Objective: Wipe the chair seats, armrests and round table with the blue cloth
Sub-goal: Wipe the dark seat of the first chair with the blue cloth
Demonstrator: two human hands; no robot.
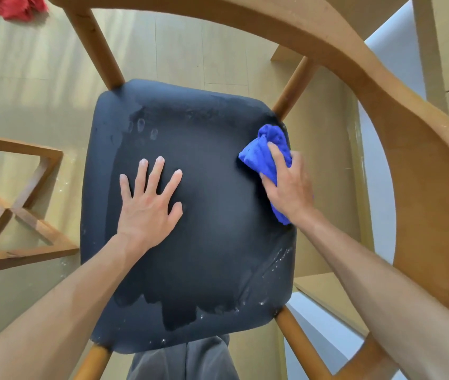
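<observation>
A wooden chair with a black padded seat (pixel 206 242) fills the view from above. Its curved wooden armrest and back rail (pixel 409 138) arc over the top and right. My left hand (pixel 149 207) lies flat on the middle of the seat with fingers spread. At the seat's right edge my right hand (pixel 289 185) grips the bunched blue cloth (pixel 261 152) and presses it onto the seat. Damp streaks and fingerprints show on the seat's far left part, and white specks dot its near right corner.
A red cloth (pixel 14 6) lies on the wooden floor at the top left. A wooden cross-braced frame (pixel 17 209) stands at the left. White and wooden furniture panels (pixel 387 50) stand to the right, behind the chair's rail. My grey trouser legs (pixel 185 360) show below the seat.
</observation>
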